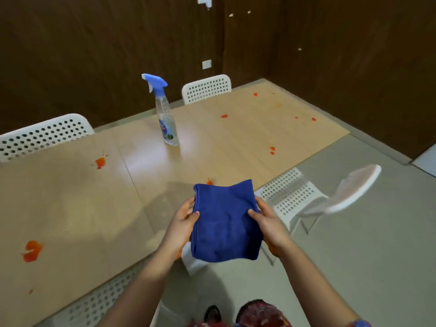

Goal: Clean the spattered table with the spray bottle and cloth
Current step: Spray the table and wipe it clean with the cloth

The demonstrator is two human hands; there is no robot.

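Observation:
A folded dark blue cloth (225,220) is held up over the table's near edge, my left hand (184,218) gripping its left side and my right hand (269,220) its right side. The clear spray bottle (166,119) with a blue trigger head stands upright on the light wooden table (70,197), well beyond the cloth. Several orange-red spatters mark the tabletop: a big one near the left front (33,250), one further back on the left (101,162), one just behind the cloth (209,182), and smaller ones toward the far right (272,150).
White perforated chairs stand around the table: two on the far side (44,135) (206,88), one by the near right edge (295,194), and one tucked under the near edge (94,305). Dark wood panelling rises behind. Grey floor lies to the right.

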